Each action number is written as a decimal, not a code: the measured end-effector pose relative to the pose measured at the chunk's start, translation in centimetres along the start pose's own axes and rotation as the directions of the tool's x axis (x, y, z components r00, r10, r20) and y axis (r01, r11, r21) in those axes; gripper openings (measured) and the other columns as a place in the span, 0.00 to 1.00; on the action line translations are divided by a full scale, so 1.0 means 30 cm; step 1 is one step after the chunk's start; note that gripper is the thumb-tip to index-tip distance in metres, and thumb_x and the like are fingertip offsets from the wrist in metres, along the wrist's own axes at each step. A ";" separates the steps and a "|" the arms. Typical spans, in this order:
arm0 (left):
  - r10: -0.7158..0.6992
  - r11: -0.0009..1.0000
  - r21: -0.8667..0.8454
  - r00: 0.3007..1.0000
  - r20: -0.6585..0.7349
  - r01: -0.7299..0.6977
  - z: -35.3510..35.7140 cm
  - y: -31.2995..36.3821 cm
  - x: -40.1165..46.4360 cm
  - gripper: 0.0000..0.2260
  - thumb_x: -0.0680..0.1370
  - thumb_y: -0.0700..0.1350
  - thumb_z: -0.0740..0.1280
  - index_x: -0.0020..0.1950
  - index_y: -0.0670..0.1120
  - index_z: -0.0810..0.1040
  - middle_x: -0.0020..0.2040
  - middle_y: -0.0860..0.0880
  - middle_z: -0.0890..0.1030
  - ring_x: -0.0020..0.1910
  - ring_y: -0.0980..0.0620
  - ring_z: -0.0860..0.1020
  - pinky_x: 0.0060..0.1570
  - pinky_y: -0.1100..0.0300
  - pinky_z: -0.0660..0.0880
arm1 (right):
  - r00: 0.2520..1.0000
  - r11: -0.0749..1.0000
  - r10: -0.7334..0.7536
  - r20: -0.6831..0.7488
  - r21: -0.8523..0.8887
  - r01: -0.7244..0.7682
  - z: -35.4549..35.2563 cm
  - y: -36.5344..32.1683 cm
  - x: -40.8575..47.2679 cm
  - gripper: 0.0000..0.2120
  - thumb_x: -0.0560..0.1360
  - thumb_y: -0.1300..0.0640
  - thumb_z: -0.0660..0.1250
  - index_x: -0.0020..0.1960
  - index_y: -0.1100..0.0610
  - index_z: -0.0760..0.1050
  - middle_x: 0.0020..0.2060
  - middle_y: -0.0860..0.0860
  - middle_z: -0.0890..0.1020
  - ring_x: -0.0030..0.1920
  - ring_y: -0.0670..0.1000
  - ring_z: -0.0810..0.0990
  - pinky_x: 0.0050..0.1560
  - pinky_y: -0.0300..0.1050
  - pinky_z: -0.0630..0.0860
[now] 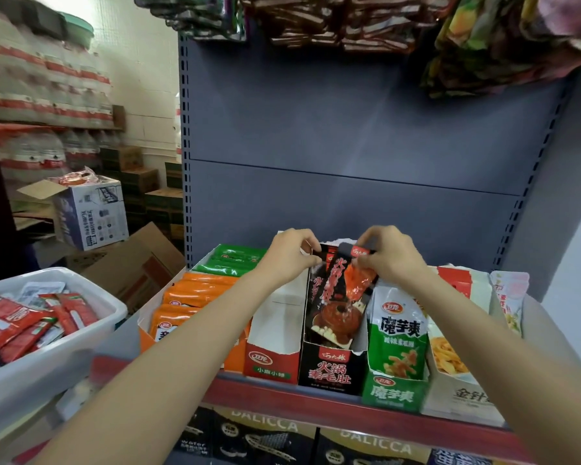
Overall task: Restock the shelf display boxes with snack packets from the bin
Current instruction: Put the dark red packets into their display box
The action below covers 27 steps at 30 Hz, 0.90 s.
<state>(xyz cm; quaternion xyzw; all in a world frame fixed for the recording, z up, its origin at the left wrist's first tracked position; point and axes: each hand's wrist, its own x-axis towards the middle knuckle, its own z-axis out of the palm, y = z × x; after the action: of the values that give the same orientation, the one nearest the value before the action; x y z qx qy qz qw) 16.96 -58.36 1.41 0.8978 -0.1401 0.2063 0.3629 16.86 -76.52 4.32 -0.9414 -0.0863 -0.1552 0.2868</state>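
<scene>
A black display box [331, 370] with red lettering stands on the shelf, filled with black and red snack packets [336, 297]. My left hand [287, 258] grips the back left top of that packet row. My right hand [391, 253] pinches the top of a red packet [358, 280] over the same box. A white bin [81, 344] with several red packets [31, 325] sits at the lower left. The red and white display box [272, 360] left of the black one looks almost empty inside.
Orange packets [188, 297] and green packets [235, 260] fill boxes on the left. A green box [394, 394] and a white box [460, 397] stand on the right. Bags hang overhead [483, 38]. Cartons and water bottles are stacked at the far left.
</scene>
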 end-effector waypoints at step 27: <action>-0.018 1.000 0.015 0.996 -0.085 0.019 -0.013 0.038 0.024 0.04 0.74 0.37 0.69 0.43 0.41 0.84 0.47 0.46 0.84 0.49 0.51 0.80 0.52 0.65 0.71 | 0.958 0.917 -0.286 -0.031 -0.300 0.264 0.044 -0.061 -0.038 0.07 0.73 0.60 0.69 0.49 0.52 0.81 0.46 0.50 0.81 0.48 0.54 0.79 0.42 0.44 0.73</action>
<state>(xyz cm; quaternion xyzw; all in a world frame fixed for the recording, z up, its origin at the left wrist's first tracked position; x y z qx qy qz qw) 17.04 -58.96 2.68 0.8923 -0.1146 0.2422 0.3634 15.65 -74.34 3.82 -0.9455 -0.1830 -0.2398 0.1226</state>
